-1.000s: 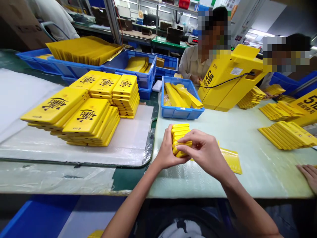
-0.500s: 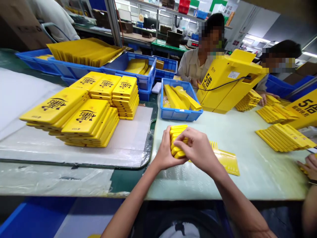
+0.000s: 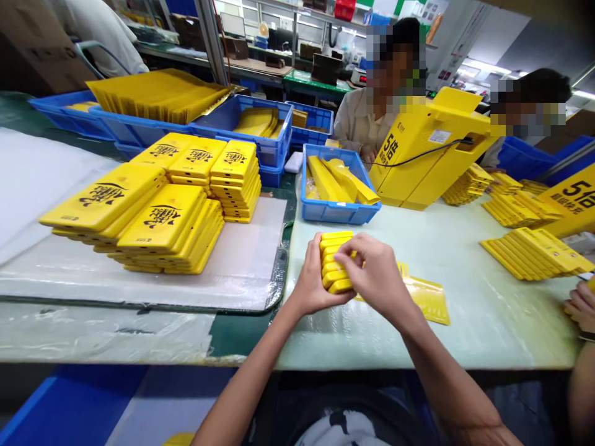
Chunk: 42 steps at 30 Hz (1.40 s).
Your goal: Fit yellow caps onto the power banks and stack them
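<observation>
My left hand (image 3: 309,282) is wrapped around a short stack of yellow power banks (image 3: 331,266), held on edge above the table with their narrow ends towards me. The fingers of my right hand (image 3: 374,272) are pinched against the ends of that stack. Whatever sits between those fingertips is hidden or too small to make out. Beneath my right wrist lies a yellow sheet (image 3: 430,300) with slits along it, partly covered by the hand. To the left, several piles of yellow power banks (image 3: 153,217) with black lettering stand on a white padded mat (image 3: 251,272).
A blue bin (image 3: 341,214) with yellow strips stands beyond my hands. Larger blue bins (image 3: 242,133) hold yellow sheets. A yellow cabinet (image 3: 418,155) with a black cable stands at the back right, near co-workers. More yellow pieces (image 3: 534,254) and a co-worker's hand (image 3: 581,306) are at right.
My right fingertips have shifted slightly to the right across the ends of the stack. The left hand keeps its hold, and the view has tilted a little.
</observation>
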Each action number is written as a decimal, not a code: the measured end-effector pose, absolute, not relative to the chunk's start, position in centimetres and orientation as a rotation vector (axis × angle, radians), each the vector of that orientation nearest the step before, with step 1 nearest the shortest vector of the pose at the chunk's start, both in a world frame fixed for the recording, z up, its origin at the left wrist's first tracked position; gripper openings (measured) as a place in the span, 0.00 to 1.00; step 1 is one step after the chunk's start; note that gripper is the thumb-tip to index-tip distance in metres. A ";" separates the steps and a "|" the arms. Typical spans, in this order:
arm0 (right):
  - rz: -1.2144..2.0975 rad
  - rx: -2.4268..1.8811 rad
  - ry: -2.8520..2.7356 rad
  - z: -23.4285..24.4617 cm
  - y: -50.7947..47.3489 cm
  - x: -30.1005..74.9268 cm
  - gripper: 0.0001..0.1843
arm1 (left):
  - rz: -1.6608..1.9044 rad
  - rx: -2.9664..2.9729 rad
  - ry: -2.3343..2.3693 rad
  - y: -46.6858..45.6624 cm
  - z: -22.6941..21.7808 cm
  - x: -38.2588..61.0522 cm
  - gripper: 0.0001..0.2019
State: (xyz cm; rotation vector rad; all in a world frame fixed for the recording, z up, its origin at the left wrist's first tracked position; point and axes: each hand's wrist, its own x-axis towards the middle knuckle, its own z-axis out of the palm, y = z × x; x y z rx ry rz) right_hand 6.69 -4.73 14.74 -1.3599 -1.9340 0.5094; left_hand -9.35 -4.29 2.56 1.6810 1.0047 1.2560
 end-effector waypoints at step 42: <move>0.519 -1.013 -2.112 16.8 -1.4 9.4 0.09 | 1.259 1.728 0.969 -4.2 2.6 -9.6 0.67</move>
